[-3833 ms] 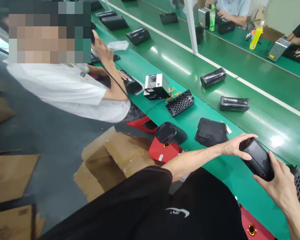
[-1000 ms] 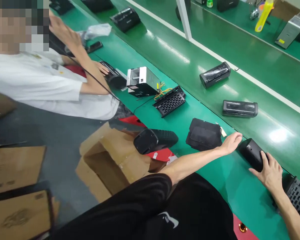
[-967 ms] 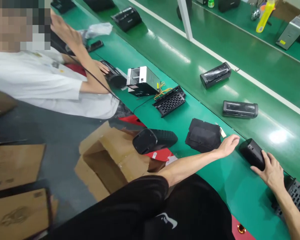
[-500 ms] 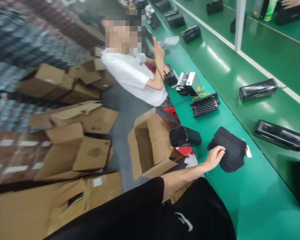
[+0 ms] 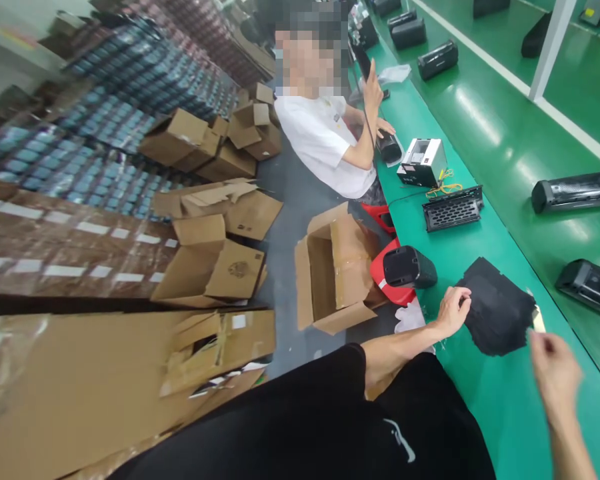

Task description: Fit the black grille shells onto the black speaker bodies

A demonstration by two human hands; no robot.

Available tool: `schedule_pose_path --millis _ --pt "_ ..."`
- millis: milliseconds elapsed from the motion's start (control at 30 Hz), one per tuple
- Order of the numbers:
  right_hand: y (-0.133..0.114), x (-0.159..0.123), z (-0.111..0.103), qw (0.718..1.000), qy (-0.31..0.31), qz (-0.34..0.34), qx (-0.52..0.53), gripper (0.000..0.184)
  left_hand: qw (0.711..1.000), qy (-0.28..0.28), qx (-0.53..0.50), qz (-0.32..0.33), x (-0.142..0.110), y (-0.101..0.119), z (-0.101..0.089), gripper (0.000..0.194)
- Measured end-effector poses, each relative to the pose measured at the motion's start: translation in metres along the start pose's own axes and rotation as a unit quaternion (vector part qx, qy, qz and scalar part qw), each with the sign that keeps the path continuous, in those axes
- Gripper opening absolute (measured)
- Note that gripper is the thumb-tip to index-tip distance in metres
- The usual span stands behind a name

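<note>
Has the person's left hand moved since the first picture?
Yes. Judged against the metal box, the left hand has come nearer to it, from right of the black sheets to their left edge in the picture.

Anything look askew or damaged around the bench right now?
Yes: a black speaker appears to jut off the green table above a red stool, which looks precarious. A cardboard box at lower left has a ragged opening, seemingly torn.

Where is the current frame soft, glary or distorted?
Head view: right hand is smeared, left hand clearer; head view: pale glare streaks the glossy green surface; head view: stacked goods at upper left look soft; head view: white post leans, camera tilt or lens, I cannot tell.
</note>
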State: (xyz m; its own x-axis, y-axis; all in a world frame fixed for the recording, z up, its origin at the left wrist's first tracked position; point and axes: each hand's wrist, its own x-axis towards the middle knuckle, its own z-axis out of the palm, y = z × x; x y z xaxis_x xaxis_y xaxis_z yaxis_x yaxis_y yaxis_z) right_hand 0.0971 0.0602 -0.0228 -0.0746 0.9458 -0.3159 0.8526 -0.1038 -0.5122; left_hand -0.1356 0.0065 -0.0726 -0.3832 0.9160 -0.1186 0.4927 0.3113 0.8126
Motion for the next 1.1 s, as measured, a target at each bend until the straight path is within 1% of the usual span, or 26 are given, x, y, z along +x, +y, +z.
schedule_pose_path --millis 67,100,133,200,267,333,500,667,733,767,867,900,933,967,1033,1100 --pt "-0.026 0.004 0.027 1.0 -0.02 0.017 -0.015 0.032 1.0 -0.002 0.007 0.017 0.003 -0.001 0.005 0.023" --pt "-0.037 0.007 0.038 0.999 -0.025 0.026 -0.025 0.032 0.999 -0.007 0.015 0.033 0.005 -0.001 0.007 0.029" --pt "-0.046 0.011 0.047 0.998 -0.027 0.035 -0.034 0.032 0.998 -0.018 0.027 0.054 0.008 -0.001 0.009 0.037" --pt "-0.056 0.016 0.054 0.997 -0.036 0.039 -0.048 0.036 0.992 -0.053 0.062 0.101 0.015 -0.001 0.011 0.053" --pt "-0.055 0.019 0.049 0.997 -0.051 0.033 -0.058 0.04 0.983 -0.09 0.096 0.127 0.021 -0.003 0.012 0.061" --pt "-0.048 0.022 0.039 0.996 -0.061 0.029 -0.066 0.042 0.98 -0.11 0.106 0.126 0.026 -0.005 0.014 0.062" --pt "-0.028 0.035 0.013 0.994 -0.055 0.059 -0.071 0.048 0.982 -0.11 0.095 0.121 0.027 -0.007 0.02 0.05" --pt "-0.009 0.049 -0.006 0.996 -0.041 0.08 -0.02 0.055 0.985 -0.096 0.094 0.106 0.027 -0.001 0.024 0.046" --pt "-0.004 0.051 -0.008 0.995 -0.047 0.084 0.008 0.053 0.986 -0.094 0.096 0.103 0.026 0.002 0.023 0.05" --pt "-0.002 0.052 -0.007 0.995 -0.052 0.086 0.021 0.051 0.986 -0.093 0.095 0.104 0.026 0.004 0.022 0.055" --pt "0.001 0.051 0.003 0.992 -0.059 0.094 0.06 0.044 0.984 -0.086 0.089 0.128 0.025 0.01 0.023 0.072" --pt "0.001 0.05 0.007 0.991 -0.057 0.096 0.072 0.042 0.983 -0.083 0.087 0.14 0.025 0.012 0.024 0.073" --pt "0.001 0.05 0.01 0.99 -0.054 0.097 0.083 0.041 0.982 -0.08 0.088 0.148 0.027 0.014 0.026 0.068" --pt "0.002 0.049 0.013 0.99 -0.051 0.097 0.094 0.04 0.982 -0.077 0.091 0.148 0.029 0.016 0.028 0.058" --pt "0.004 0.048 0.017 0.987 -0.04 0.1 0.115 0.039 0.984 -0.069 0.104 0.128 0.034 0.016 0.033 0.034" --pt "0.008 0.045 0.017 0.985 -0.022 0.105 0.137 0.042 0.986 -0.059 0.114 0.102 0.039 0.016 0.037 0.021"
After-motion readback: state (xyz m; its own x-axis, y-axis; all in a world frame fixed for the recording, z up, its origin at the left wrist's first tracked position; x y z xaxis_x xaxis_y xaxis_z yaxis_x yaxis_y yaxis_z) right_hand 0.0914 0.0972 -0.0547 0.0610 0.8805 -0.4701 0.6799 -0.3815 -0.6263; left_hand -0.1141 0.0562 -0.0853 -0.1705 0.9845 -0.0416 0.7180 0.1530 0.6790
